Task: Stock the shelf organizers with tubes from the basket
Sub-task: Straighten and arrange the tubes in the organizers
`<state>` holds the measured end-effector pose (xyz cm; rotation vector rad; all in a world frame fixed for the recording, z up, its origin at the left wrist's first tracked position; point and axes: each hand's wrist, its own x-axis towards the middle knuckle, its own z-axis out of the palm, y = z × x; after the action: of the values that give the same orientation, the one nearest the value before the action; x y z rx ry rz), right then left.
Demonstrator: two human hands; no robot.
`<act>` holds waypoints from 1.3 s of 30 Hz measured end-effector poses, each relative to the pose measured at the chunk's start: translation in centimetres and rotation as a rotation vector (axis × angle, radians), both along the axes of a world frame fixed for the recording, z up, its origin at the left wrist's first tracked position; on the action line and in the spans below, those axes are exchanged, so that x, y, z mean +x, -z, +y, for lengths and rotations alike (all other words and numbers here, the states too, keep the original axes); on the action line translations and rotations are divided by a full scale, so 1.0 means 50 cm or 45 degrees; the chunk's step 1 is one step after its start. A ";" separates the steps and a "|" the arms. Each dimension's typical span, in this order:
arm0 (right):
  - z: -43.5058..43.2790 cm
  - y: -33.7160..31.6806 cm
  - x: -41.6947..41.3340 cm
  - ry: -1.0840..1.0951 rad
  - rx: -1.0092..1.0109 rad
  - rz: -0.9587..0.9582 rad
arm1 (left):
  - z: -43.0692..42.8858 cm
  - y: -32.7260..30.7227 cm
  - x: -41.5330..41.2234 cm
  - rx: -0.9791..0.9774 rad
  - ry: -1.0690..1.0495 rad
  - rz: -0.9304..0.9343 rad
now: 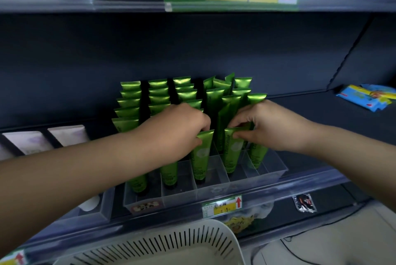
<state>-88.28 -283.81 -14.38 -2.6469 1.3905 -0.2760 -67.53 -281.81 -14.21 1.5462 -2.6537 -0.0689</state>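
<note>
1. Green glossy plastic tubes [130,102] are standing cap-down in the clear plastic divided organizer [214,187], likely so each fills one cell.
2. The left hand [184,123] is pinching the crimped top of a front-row tube [200,157], whose body is hanging below the fingers into the organizer.
3. The right hand [267,127] is likewise pinching the neighbouring tube [232,151].
4. The white slotted plastic basket [171,245] is sitting below the organizer's front.

Metallic green tubes [157,93], clear organizer [214,187], white slotted basket [171,245], perhaps blue-and-yellow packets [368,95]
</note>
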 end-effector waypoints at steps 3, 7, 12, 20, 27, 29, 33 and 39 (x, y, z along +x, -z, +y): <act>0.001 0.006 0.001 0.002 -0.004 -0.047 | -0.002 0.004 0.002 -0.013 0.001 0.024; 0.002 0.008 0.003 -0.014 -0.015 -0.061 | -0.001 0.008 0.006 -0.021 0.006 0.037; 0.005 0.011 0.004 -0.018 -0.011 -0.089 | -0.001 0.014 0.011 -0.048 0.017 0.038; 0.009 0.011 0.002 0.010 0.023 -0.134 | 0.004 0.014 0.012 -0.051 0.020 0.048; 0.013 -0.008 0.000 0.032 0.048 -0.275 | 0.007 -0.010 0.012 -0.080 0.024 0.091; 0.012 -0.017 -0.001 0.028 0.025 -0.316 | 0.007 -0.021 0.007 -0.110 0.019 0.111; -0.006 -0.034 -0.012 0.072 -0.018 -0.376 | -0.006 -0.044 -0.012 -0.170 0.019 0.163; -0.040 -0.041 -0.040 0.136 -0.007 -0.341 | -0.051 -0.060 -0.059 -0.165 -0.022 0.304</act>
<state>-90.27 -285.83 -12.32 -2.4318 1.4429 -0.6218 -70.47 -284.38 -11.20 1.4232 -2.4102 -0.0741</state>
